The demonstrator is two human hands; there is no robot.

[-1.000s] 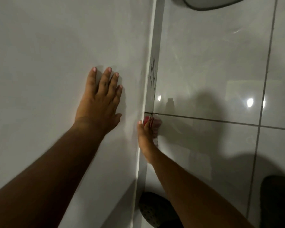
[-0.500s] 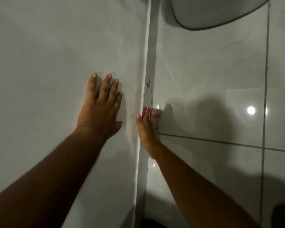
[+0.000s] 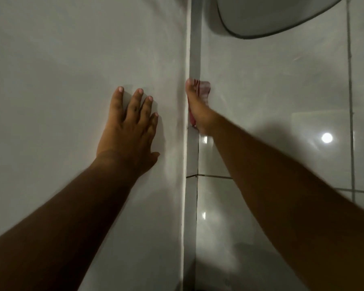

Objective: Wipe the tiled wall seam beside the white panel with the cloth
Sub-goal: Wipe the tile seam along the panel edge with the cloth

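Note:
A wide white panel (image 3: 61,80) fills the left half of the head view. Its right edge meets the glossy tiled wall (image 3: 271,97) at a narrow vertical seam (image 3: 194,49). My left hand (image 3: 128,131) lies flat on the panel with its fingers spread, holding nothing. My right hand (image 3: 198,106) is edge-on inside the seam, pressing a red-and-white cloth (image 3: 204,89) against the tile. Most of the cloth is hidden behind the hand; a bit shows above the fingers and along the wrist.
A rounded white fixture with a dark rim (image 3: 271,15) hangs at the top right. Grey grout lines (image 3: 349,80) cross the tiles, and a lamp reflection (image 3: 326,138) glints at the right.
My right hand has slid the cloth up the seam, from the horizontal grout line to well above it. The left hand stays flat on the panel. My view has tilted upward.

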